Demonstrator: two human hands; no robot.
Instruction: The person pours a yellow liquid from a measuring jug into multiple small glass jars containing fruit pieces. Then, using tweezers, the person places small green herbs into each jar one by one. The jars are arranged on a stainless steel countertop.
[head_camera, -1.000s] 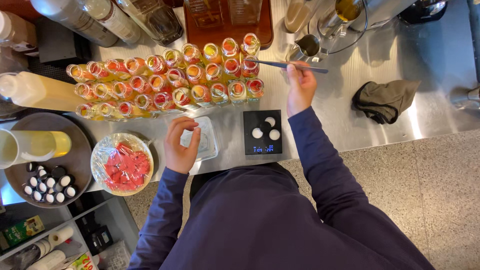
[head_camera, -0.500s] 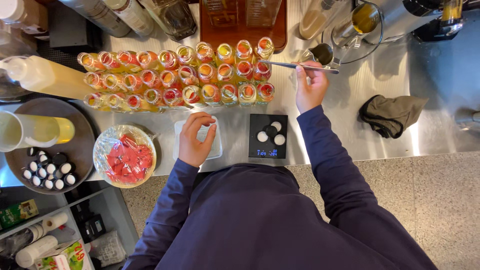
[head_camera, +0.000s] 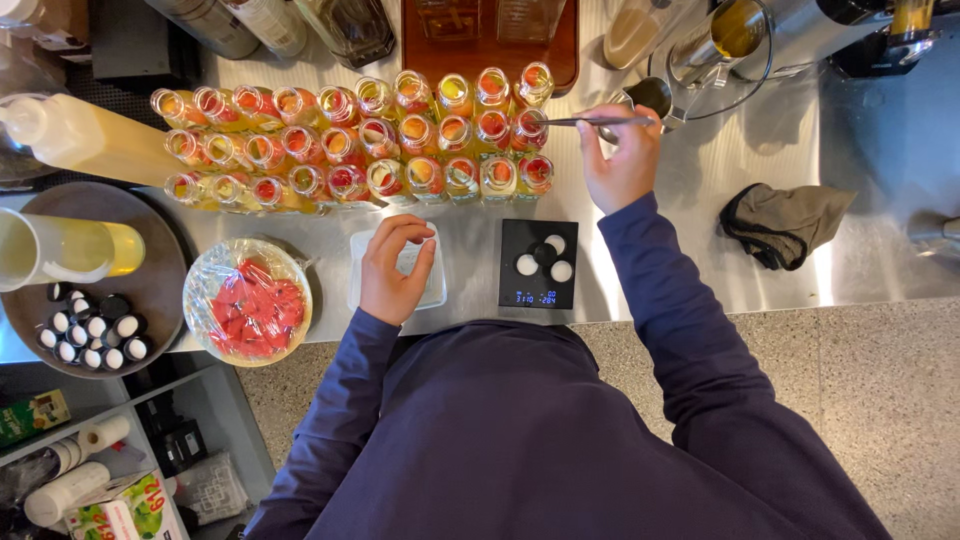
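**Head view: bottles being garnished, last row in hand**

Head view looks straight down on a steel counter (head_camera: 700, 200). Three rows of small open bottles (head_camera: 350, 140) are stood on it, filled with yellow liquid; red pieces are seen in most necks.

Right hand (head_camera: 622, 165) is closed around long metal tweezers (head_camera: 590, 121), held level, tips over the right end of the middle row, near bottle (head_camera: 527, 130). Tips look pressed together, but whether anything is pinched between them cannot be told at this size.

Left hand (head_camera: 393, 270) is set down in a clear plastic tub (head_camera: 432, 290) just in front of the bottles, fingers curled and bunched as if picking; contents are hidden under the hand.

Nearby: black scale (head_camera: 538, 295) with three white caps on it, right of the tub. Bowl of red pieces (head_camera: 248, 303) under film wrap, left of the tub. Round dark tray (head_camera: 150, 290) at far left carrying a jug of yellow liquid (head_camera: 60, 250) and a pile of black and white caps (head_camera: 90, 330). Grey cloth (head_camera: 785, 220) well apart on the right.

Progress, judged from layout: filling appears done, red garnish is in nearly all bottles, none is capped. Capping is all left.
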